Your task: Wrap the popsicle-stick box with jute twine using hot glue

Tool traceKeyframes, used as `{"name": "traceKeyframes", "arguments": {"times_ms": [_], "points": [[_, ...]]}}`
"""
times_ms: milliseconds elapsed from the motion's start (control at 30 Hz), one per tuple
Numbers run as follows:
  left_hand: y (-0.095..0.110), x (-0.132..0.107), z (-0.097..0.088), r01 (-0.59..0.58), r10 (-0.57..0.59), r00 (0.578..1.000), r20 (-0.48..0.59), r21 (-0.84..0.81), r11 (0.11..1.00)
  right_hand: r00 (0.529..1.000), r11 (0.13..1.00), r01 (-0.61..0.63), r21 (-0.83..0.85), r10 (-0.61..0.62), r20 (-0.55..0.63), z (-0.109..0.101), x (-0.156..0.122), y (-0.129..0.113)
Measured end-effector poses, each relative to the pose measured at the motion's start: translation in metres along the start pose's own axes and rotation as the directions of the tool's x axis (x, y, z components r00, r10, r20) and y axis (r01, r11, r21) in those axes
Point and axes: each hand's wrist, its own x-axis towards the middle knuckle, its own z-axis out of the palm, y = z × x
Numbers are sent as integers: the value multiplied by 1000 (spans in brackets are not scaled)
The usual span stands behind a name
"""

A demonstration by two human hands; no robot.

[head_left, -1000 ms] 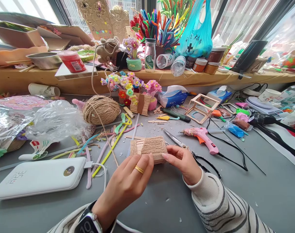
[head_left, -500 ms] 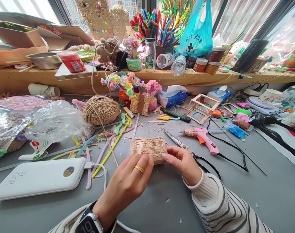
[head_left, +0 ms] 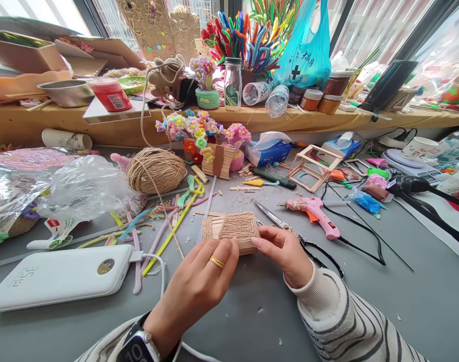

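A small box of craft sticks (head_left: 248,247), partly wrapped in jute twine (head_left: 237,225), lies between my hands on the grey table. My left hand (head_left: 204,271) has its fingers pinched together at the box's near edge, and the twine strand (head_left: 173,234) from the twine ball (head_left: 156,170) runs down behind it. What lies under those fingertips is mostly hidden. My right hand (head_left: 287,251) grips the right end of the box between thumb and fingers. Bare sticks show at the wrapping's left part.
Scissors (head_left: 271,215) and a pink glue gun (head_left: 314,213) lie to the right. A white power bank (head_left: 63,276) with a cable is at left, near coloured pipe cleaners (head_left: 174,226). Behind stand a wooden stick frame (head_left: 315,166), a tissue pack (head_left: 269,149) and fuzzy flowers (head_left: 199,128).
Both hands and the box stay almost the same. The whole view has shifted very slightly.
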Motion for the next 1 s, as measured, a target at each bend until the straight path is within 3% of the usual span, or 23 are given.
{"name": "traceKeyframes", "arguments": {"times_ms": [1000], "points": [[-4,-8,2,63,-63,998,8,-65,996,998,999,22,-46,-25,-61,5,-1,1]]}}
